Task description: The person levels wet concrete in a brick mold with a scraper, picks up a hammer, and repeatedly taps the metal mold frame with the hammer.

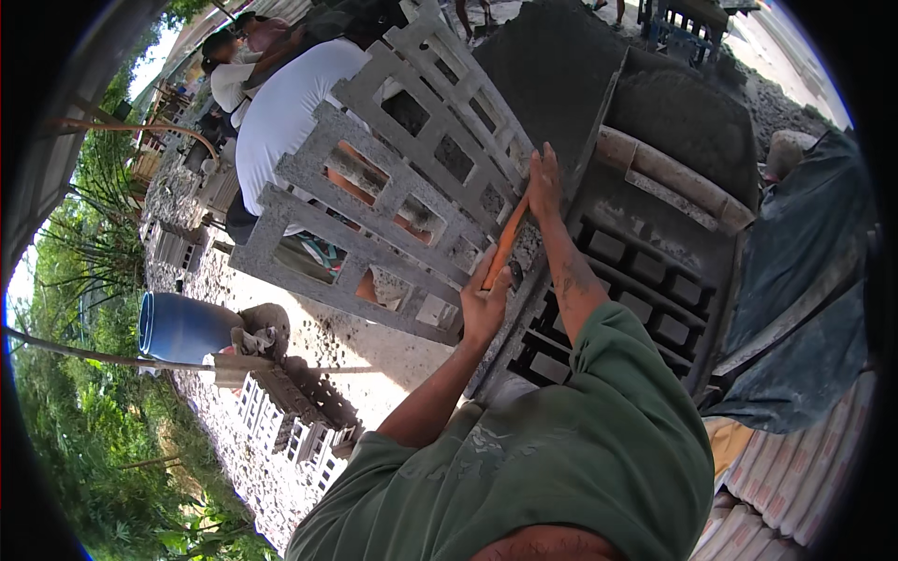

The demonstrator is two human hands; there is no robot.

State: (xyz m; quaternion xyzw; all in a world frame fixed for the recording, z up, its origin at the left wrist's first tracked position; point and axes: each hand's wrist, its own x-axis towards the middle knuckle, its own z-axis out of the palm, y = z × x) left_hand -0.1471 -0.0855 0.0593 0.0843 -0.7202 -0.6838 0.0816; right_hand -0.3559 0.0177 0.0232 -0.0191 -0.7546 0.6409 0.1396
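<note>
An orange bar (507, 245) slants between my two hands, beside grey slotted frames. My left hand (485, 301) is closed around its lower end, next to a small dark knob. Higher up, my right hand (545, 185) is on the bar's upper end, its fingers pointing away from me; their tips partly hide behind the hand. Fanned out to the left, the grey frames (369, 187) have rows of rectangular openings. To the right of my forearms lies a dark block mould (629, 301) with several rectangular cells.
A trough (673, 107) holds dark grey mix at the upper right, with a mix heap (552, 70) beyond. A person in a white shirt (290, 117) bends behind the frames. A blue barrel (192, 325) and hollow blocks (290, 416) stand left; a dark tarp (795, 280) and stacked bags (809, 467) right.
</note>
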